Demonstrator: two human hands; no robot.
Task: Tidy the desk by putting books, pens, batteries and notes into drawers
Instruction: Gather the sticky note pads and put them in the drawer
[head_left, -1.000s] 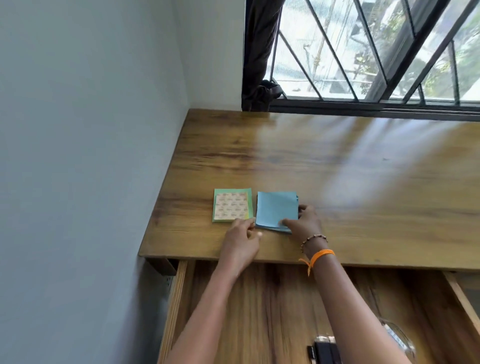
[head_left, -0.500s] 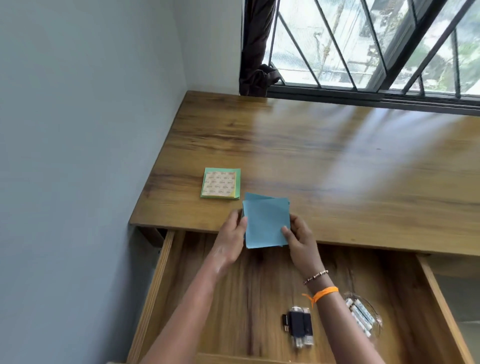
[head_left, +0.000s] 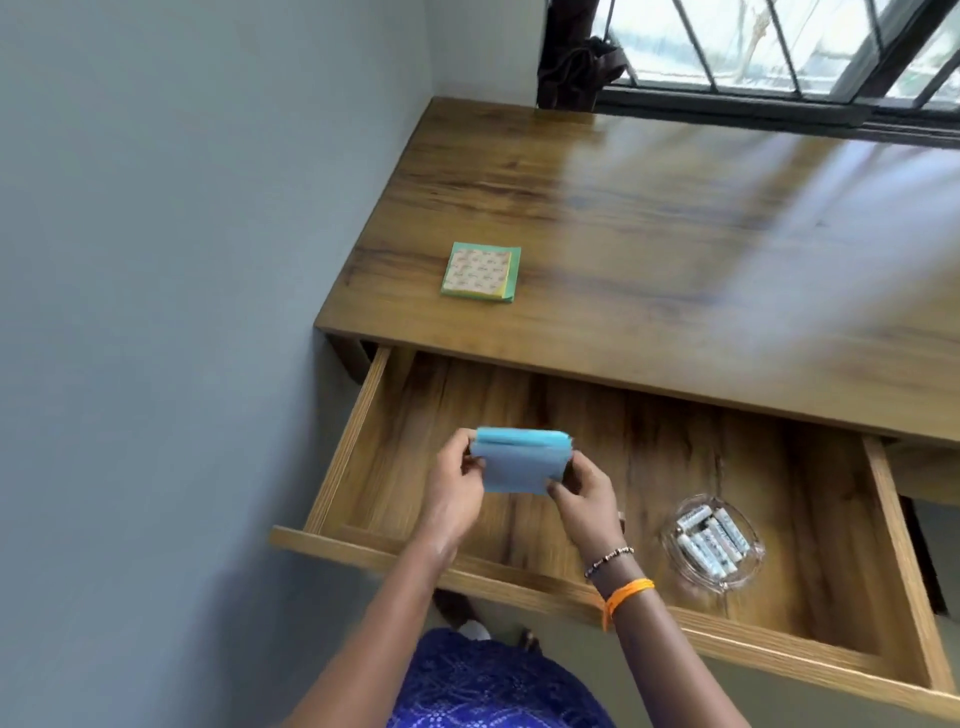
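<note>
A blue pad of notes (head_left: 522, 462) hangs over the open wooden drawer (head_left: 363, 431), tilted with its top edge towards me. My left hand (head_left: 457, 491) grips its left side and my right hand (head_left: 584, 496) grips its right lower corner. A second pad of notes (head_left: 480, 272), green-edged with a patterned beige top, lies flat on the desk (head_left: 675, 234) near the left edge. Inside the drawer at the right stands a clear glass dish (head_left: 748, 569) holding several white batteries (head_left: 709, 540).
A grey wall runs close along the left of the desk and drawer. A barred window (head_left: 779, 47) and a dark tied curtain (head_left: 579, 57) are at the back. The drawer's front rail (head_left: 519, 574) crosses under my forearms.
Both hands lifted the blue pad off the desk and brought it back and down over the open drawer. The view tilted down. The dark object seen earlier in the drawer is hidden.
</note>
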